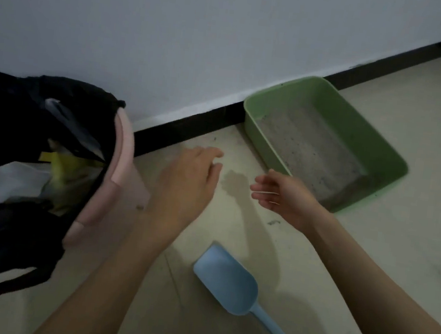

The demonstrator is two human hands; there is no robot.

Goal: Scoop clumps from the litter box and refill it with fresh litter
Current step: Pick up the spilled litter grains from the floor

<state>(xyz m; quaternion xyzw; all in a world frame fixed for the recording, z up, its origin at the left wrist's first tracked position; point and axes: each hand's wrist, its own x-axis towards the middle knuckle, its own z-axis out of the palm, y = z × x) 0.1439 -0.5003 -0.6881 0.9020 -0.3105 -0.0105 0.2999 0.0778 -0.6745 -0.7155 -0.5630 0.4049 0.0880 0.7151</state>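
The litter box (326, 140), a green tray, sits on the floor (397, 242) against the dark baseboard (191, 127) at the foot of the wall (173, 38), to the right of the person. It holds a thin, fairly even grey layer of litter (311, 152) that leaves most of the inner walls bare; a few dark specks show in it, but the dim, soft picture does not let me tell whether any clumps remain. The blue scoop (228, 280) lies flat on the floor near the person, apart from the box and held by neither hand, and it looks empty. The left hand (187, 185) hovers palm down between the bin and the box, fingers straight and close together, holding nothing. The right hand (279, 195) hangs just beside the near corner of the box, palm turned inward, fingers loosely extended and slightly parted, also holding nothing. To the left stands a pink bin (113, 182) lined with a black bag (1, 224) and already holding rubbish. No bag or container of fresh litter is in sight. My reading is that the scooping is either finished or paused, given the scoop set down and the smooth surface, while the refill is not yet begun, since the layer is so shallow.
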